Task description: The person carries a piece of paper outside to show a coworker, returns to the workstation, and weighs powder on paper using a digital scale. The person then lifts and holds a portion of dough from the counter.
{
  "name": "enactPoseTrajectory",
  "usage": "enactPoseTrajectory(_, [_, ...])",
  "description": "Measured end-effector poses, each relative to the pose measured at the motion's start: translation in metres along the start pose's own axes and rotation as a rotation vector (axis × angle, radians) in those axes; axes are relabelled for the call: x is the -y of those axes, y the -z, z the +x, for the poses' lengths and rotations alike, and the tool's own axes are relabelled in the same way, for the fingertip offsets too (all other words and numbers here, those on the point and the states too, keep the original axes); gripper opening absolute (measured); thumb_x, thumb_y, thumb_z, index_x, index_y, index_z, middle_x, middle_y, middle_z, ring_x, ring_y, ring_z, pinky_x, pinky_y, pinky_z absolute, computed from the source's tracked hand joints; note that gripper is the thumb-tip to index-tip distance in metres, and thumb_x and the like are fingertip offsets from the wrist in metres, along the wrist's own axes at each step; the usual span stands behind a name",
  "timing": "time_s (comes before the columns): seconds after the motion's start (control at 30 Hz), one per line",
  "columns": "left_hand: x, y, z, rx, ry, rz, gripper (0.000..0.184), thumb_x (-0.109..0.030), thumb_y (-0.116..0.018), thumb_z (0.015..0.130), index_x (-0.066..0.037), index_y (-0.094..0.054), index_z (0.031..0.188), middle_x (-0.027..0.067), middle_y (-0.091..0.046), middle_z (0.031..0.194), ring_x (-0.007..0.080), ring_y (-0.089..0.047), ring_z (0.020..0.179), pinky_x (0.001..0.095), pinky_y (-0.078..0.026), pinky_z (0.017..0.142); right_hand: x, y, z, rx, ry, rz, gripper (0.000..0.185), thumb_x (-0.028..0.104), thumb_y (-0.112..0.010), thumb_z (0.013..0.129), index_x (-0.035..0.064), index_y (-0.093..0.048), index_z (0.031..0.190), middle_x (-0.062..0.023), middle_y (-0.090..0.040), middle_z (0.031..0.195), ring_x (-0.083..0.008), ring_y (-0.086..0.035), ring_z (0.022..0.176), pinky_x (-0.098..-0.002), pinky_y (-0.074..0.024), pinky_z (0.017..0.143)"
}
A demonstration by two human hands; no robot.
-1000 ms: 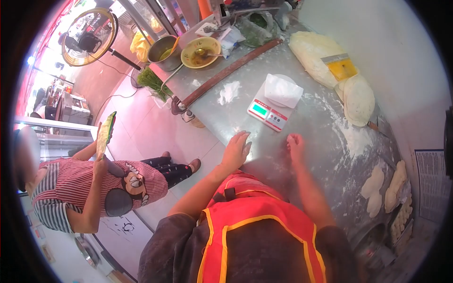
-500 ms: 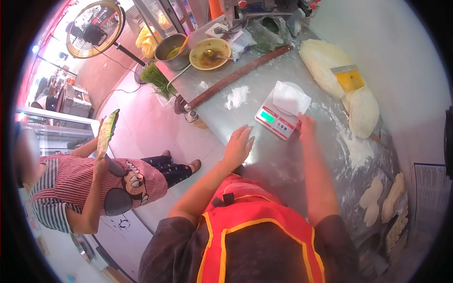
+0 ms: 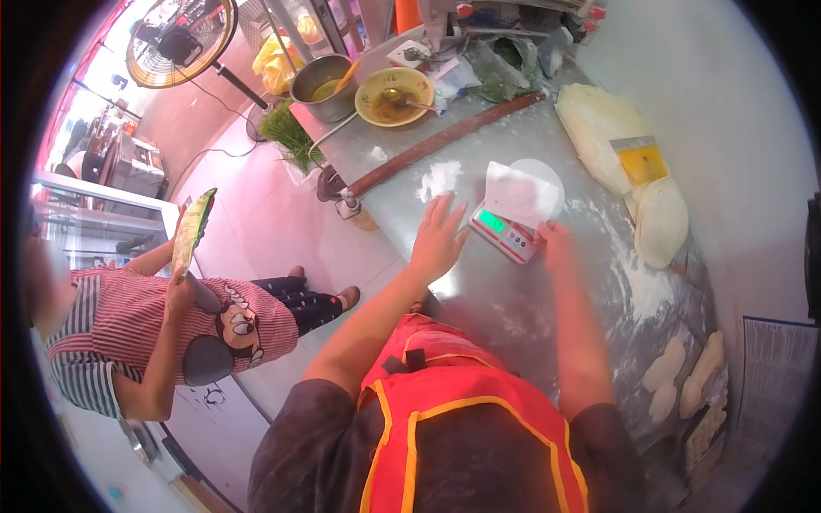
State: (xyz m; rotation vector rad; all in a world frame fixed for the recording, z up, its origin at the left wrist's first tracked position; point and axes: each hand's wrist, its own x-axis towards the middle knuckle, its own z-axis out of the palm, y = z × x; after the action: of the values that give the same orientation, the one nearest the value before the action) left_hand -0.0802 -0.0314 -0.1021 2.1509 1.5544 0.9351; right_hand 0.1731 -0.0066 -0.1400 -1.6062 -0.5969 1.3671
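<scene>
A white and red kitchen scale [image 3: 513, 242] with a lit green display sits on the metal table. A white sheet of paper [image 3: 513, 195] lies tilted over its round white pan [image 3: 550, 178]. At the paper's lower right corner, my right hand [image 3: 558, 245] is closed in a pinch, beside the scale's right edge. My left hand [image 3: 439, 238] is open to the left of the scale, fingers stretched out and apart from it. A patch of white flour [image 3: 439, 180] lies on the table beyond my left fingertips.
A long wooden rolling pin [image 3: 445, 144] crosses the table. Behind it stand a yellow bowl [image 3: 376, 117] and a metal pot [image 3: 338, 106]. Dough [image 3: 599, 128] with a yellow-handled scraper [image 3: 641, 162] lies at right. Another person [image 3: 171, 333] stands at left holding a green packet [image 3: 190, 235].
My left hand has moved up toward the flour patch, its fingers spreading. The paper has shifted left on the scale, baring more of the pan. The view has shifted slightly.
</scene>
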Motion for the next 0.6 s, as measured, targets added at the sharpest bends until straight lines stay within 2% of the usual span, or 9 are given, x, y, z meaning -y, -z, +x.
enactPoseTrajectory(0.1, [0.002, 0.001, 0.013, 0.033, 0.042, 0.084, 0.045, -0.025, -0.054, 0.080, -0.014, -0.042, 0.122, 0.0160, -0.025, 0.133, 0.0384, -0.022, 0.123, 0.0463, -0.024, 0.097, 0.004, -0.024, -0.015, 0.047, 0.010, -0.119, 0.009, 0.011, -0.059, 0.077, 0.0038, -0.055, 0.074, -0.0012, -0.053, 0.060, -0.0098, -0.049, 0.051, -0.0220, -0.0412, 0.047])
enactPoseTrajectory(0.23, [0.017, 0.001, 0.019, 0.049, 0.049, 0.164, 0.044, -0.032, -0.048, 0.084, -0.019, -0.040, 0.124, 0.0151, -0.020, 0.137, 0.0381, -0.014, 0.126, 0.0483, -0.018, 0.100, 0.003, -0.049, -0.025, 0.085, -0.038, -0.113, 0.010, 0.012, -0.059, 0.077, 0.0037, -0.055, 0.074, -0.0007, -0.053, 0.059, -0.0090, -0.050, 0.051, -0.0211, -0.0407, 0.046])
enactPoseTrajectory(0.6, [0.067, -0.011, 0.025, 0.032, 0.089, 0.202, 0.039, -0.034, -0.043, 0.086, -0.019, -0.044, 0.122, 0.0162, -0.023, 0.135, 0.0399, -0.018, 0.124, 0.0488, -0.020, 0.098, -0.001, -0.069, -0.031, 0.123, -0.021, -0.144, 0.009, 0.010, -0.058, 0.078, 0.0015, -0.055, 0.076, -0.0016, -0.052, 0.062, -0.0088, -0.049, 0.052, -0.0218, -0.0409, 0.048])
